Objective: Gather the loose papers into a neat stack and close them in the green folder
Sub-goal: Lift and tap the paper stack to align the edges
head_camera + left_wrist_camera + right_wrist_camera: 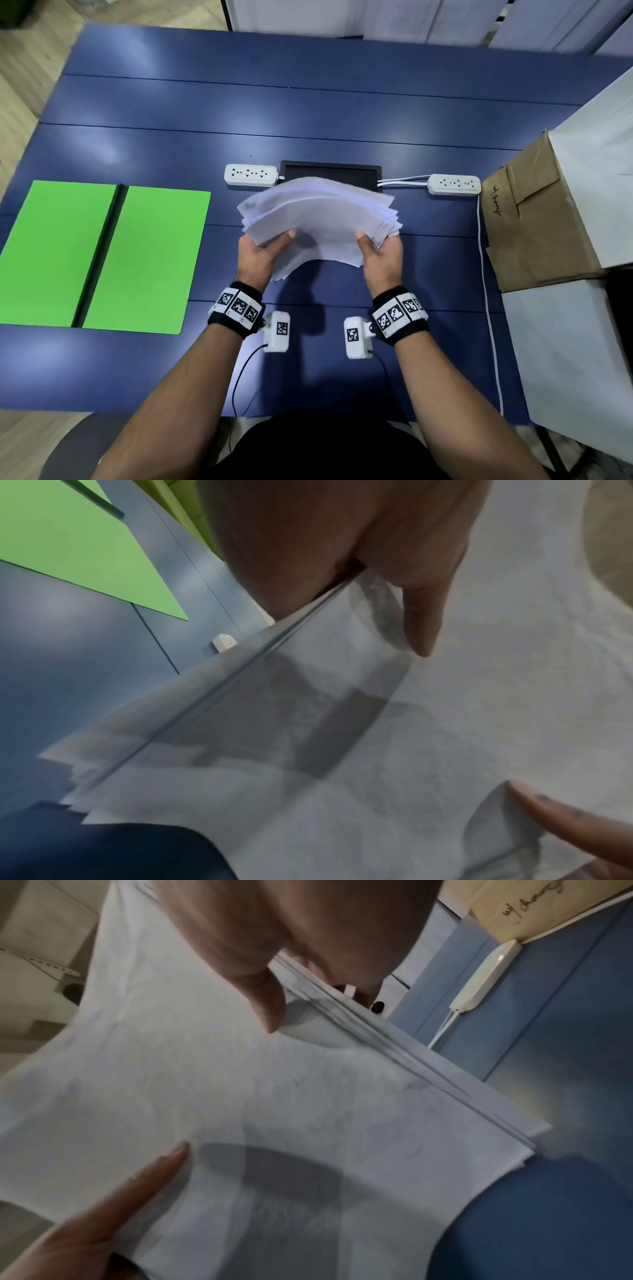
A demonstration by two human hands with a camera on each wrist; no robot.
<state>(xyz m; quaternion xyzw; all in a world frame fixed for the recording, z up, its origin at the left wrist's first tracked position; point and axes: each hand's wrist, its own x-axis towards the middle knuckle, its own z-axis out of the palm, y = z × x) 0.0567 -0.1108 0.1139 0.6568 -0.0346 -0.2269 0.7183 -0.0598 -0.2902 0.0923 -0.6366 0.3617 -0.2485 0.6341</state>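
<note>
It looked like an office: a blue desk (342, 113) carried two white power strips (250, 174) beyond the hands, a cardboard box (534, 219) to their right, and pale partition panels (394, 17) stood further back.

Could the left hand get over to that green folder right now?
Probably yes: the green folder lies open on that side with bare table between. But the left hand is busy gripping the papers, so they would go along.
</note>
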